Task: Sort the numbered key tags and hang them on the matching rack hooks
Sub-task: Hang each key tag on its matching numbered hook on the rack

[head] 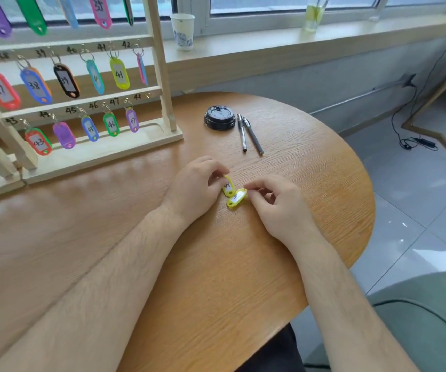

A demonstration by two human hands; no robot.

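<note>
table (216, 264), yellow tags (236, 197), tag-laden rack (161, 76)

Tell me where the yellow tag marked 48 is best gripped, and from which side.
Probably pinch the yellow tag marked 48 across its long edges at the far end, coming from above and the left, as the left hand does. It lies flat on the table, and the other yellow tag crowds its near end.
</note>
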